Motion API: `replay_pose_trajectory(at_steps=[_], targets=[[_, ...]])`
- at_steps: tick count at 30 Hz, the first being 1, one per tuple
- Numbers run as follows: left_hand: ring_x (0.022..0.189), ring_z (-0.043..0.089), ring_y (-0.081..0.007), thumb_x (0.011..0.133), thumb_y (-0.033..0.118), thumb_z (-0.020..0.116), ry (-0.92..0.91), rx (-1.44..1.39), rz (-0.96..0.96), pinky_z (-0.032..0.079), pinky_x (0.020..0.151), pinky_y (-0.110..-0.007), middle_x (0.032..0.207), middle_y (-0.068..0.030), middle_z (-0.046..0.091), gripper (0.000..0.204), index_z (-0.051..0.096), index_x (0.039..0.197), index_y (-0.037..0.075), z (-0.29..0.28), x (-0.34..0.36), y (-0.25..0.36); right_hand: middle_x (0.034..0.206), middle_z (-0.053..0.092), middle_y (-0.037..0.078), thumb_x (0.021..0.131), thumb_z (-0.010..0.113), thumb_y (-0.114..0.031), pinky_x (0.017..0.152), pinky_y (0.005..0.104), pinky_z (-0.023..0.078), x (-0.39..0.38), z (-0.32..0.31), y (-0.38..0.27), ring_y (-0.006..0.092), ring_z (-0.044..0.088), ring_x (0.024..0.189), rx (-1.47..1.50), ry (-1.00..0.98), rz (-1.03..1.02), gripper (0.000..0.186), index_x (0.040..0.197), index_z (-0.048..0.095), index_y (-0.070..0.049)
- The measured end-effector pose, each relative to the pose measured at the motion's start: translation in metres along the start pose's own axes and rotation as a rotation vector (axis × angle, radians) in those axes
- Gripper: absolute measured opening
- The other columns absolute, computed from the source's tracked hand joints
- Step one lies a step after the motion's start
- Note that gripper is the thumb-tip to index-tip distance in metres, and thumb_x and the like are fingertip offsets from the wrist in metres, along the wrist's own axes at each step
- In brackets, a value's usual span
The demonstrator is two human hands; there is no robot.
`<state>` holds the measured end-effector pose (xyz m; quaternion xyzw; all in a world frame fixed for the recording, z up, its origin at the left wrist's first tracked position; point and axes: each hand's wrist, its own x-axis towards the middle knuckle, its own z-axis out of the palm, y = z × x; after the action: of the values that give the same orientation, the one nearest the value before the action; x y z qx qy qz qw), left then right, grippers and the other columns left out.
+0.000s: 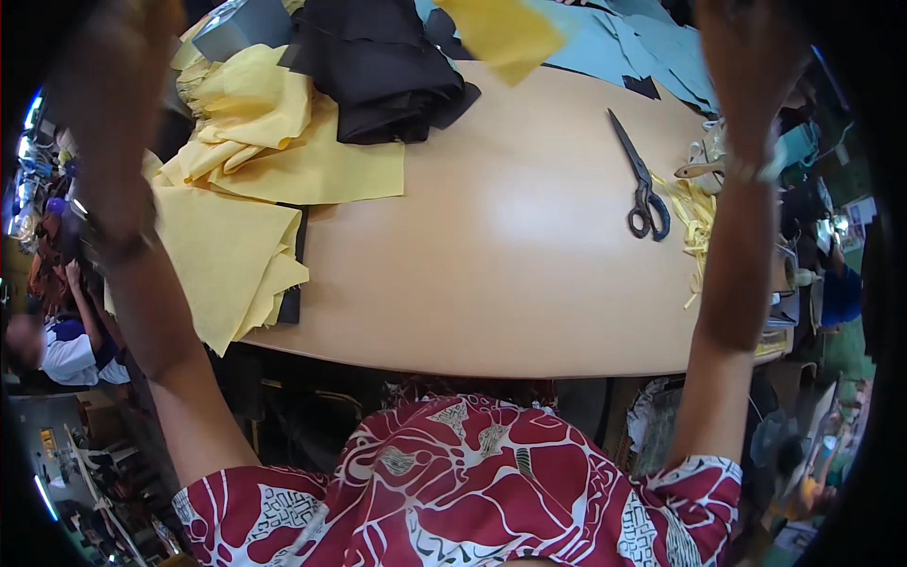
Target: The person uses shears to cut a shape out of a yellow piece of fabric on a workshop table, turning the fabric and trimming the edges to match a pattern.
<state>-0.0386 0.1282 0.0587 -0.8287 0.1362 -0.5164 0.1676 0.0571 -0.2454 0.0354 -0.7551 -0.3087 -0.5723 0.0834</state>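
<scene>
Both arms reach upward along the sides of the head view. My left hand (132, 47) is blurred at the upper left, beside folded yellow fabric (246, 104); its fingers cannot be made out. My right hand (742, 52) is blurred at the upper right, its fingers also unclear. A blurred yellow cloth piece (501, 33) spans the top middle; what holds it is not visible. A dark bundle of fabric (383, 80) lies left of it. Black-handled scissors (642, 189) lie on the right of the table, near yellow strips (697, 217).
The wooden table (472, 283) also bears light blue fabric (605, 42) along the back and a grey box (241, 28) at the back left. A wooden-handled tool (694, 170) lies by the right edge. Another person (71, 354) is at the far left, amid clutter.
</scene>
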Motion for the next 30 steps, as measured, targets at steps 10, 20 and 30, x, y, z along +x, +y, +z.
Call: replay_pose_trajectory(at_steps=[10, 20, 30], targets=[[0.073, 0.063, -0.0307, 0.071, 0.021, 0.062, -1.431, -0.857, 0.276, 0.049, 0.065, -0.039, 0.08, -0.0135, 0.065, 0.033, 0.064, 0.099, 0.006, -0.021, -0.144, 0.117, 0.109, 0.058, 0.014, 0.065, 0.059, -0.003, 0.094, 0.0446, 0.039, -0.214, -0.076, -0.134, 0.0325, 0.054, 0.106, 0.775, -0.899, 0.291, 0.02, 0.085, 0.052, -0.005], [0.091, 0.057, -0.0295, 0.073, 0.024, 0.065, -0.614, -0.858, -0.02, 0.046, 0.077, -0.037, 0.108, -0.014, 0.057, 0.052, 0.049, 0.117, 0.003, 0.132, -0.081, 0.229, 0.12, 0.054, 0.011, 0.065, 0.057, -0.002, 0.101, 0.0481, 0.033, -0.236, -0.104, -0.173, 0.0297, 0.047, 0.118, 0.855, -0.879, 0.553, 0.017, 0.078, 0.047, -0.004], [0.078, 0.061, -0.0234, 0.082, 0.017, 0.056, -0.378, -1.591, -0.724, 0.05, 0.067, -0.035, 0.087, -0.0104, 0.064, 0.023, 0.062, 0.099, 0.002, 0.315, 0.037, 0.23, 0.121, 0.053, 0.012, 0.065, 0.058, -0.005, 0.1, 0.0493, 0.034, -0.235, -0.101, -0.178, 0.0305, 0.046, 0.118, 0.899, -0.884, 0.547, 0.018, 0.078, 0.046, -0.005]])
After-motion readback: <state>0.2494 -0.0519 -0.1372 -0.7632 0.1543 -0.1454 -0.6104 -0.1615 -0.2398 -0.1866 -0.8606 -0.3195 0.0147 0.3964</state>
